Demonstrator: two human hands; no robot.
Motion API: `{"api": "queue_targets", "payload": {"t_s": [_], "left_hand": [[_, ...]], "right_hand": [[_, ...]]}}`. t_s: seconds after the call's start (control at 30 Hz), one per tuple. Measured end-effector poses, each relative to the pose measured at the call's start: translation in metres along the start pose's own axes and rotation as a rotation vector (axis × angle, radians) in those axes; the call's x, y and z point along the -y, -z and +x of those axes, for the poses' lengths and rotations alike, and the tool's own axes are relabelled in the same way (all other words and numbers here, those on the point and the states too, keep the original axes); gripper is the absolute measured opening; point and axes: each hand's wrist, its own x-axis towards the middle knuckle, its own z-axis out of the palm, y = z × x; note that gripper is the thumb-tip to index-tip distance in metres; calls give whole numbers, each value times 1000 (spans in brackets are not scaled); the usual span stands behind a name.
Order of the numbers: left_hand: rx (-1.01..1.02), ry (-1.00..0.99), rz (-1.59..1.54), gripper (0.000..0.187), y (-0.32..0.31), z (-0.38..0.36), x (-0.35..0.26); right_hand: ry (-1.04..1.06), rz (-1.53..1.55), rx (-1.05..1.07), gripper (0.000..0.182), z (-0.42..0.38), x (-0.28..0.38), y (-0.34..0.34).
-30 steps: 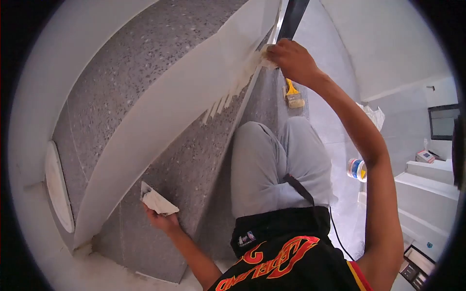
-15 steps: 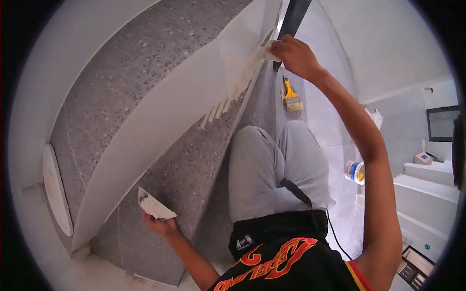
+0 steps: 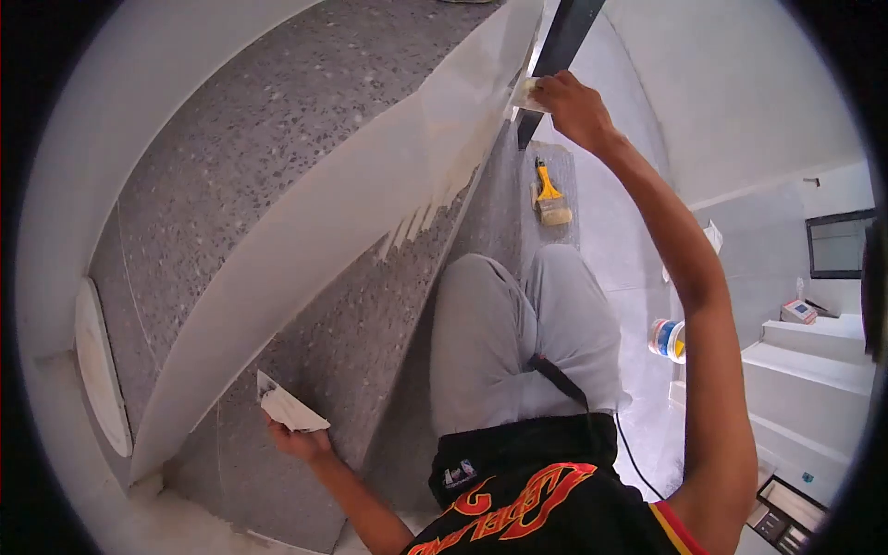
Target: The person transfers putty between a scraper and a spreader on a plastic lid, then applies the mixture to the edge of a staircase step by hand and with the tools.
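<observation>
Grey speckled stone (image 3: 342, 342) lies on both sides of a curved white band (image 3: 277, 250), the landmark here; pale floor (image 3: 638, 231) stretches off beyond the stone, to the band's right in view. Near the band's lower end, the left hand (image 3: 301, 442) grips a flat blade (image 3: 291, 410) heaped with whitish paste; it is tilted, load side up, probably so that the paste stays on and within reach. At the band's far upper end, the right hand (image 3: 578, 106) has its fingers pinched narrowly on a thin, pale scraper (image 3: 529, 94), its flat face along the edge; that hold likely gives fine control, though whether the scraper touches the band I cannot tell.

Pale streaks (image 3: 412, 227) run off the band's lower border onto the stone; a dark post (image 3: 564, 37) rises just beside the scraper, limiting movement on that side, so the easier room seems to be back along the band toward the knees; the left hand has stone around it and some space to lift. The yellow-handled brush (image 3: 544, 178) lies to the band's right, below the post; the bucket (image 3: 660, 338) sits farther out, near the right arm.
</observation>
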Motion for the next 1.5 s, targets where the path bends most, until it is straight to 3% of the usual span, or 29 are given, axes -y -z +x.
{"api": "queue_targets", "payload": {"t_s": [0.07,0.2,0.3,0.37,0.53,0.67,0.8,0.9,1.13,1.23,1.3,1.37,1.43,1.5], "left_hand": [[242,-81,108,37,14,4,0],[197,-257,340,37,30,12,10],[299,-216,209,37,47,17,10],[352,-73,95,38,8,0,-6],[199,105,167,38,-73,-41,-14],[422,328,168,38,-123,-63,2],[505,229,471,38,-164,-73,27],[658,365,223,31,-192,-79,26],[767,297,315,34,-201,-81,35],[775,122,379,33,-190,-73,39],[750,-920,1422,32,-158,-60,35],[663,-291,853,34,-157,-62,10],[430,43,388,37,-135,-45,3],[489,24,381,40,-118,-37,-14]], "right_hand": [[-120,24,-59,35,-2,3,-14],[-142,7,-182,33,0,5,-48],[-98,52,6,33,3,2,-32],[4,-206,160,37,9,-8,-4],[-162,132,-65,46,-43,28,32],[38,376,-144,45,-84,90,96],[276,493,-194,46,-107,131,144],[384,464,-224,46,-108,144,158],[476,538,-249,38,-100,162,169],[531,409,-236,42,-100,162,159],[481,331,-231,43,-96,142,152],[325,334,-240,40,-89,111,115],[88,348,-263,39,-77,79,76],[-40,331,-273,40,-62,53,40]]}}
